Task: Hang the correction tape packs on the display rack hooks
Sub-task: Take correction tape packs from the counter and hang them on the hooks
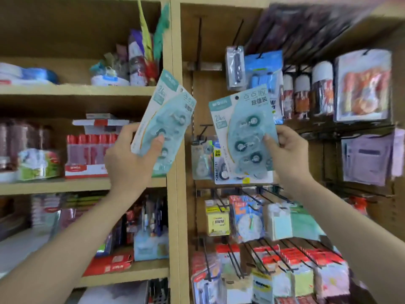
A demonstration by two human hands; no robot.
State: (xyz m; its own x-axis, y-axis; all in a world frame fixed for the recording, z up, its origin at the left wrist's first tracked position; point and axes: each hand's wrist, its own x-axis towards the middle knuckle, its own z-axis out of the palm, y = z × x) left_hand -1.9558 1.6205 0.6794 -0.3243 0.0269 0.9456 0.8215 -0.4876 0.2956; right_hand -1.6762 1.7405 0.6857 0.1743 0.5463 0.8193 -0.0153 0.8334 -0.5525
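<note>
The upper right corner of the display rack (230, 88) is smeared with motion blur, so the dark goods (311, 27) hanging there cannot be identified. The left hand (129, 163) covers the lower edge of its correction tape packs (163, 119), and how many cards are fanned there is unclear. The right hand (287, 154) hides the right edge of the pack (243, 137) it holds. Both forearms are cut off by the bottom edge. Small print on the packs is too small to read.
</note>
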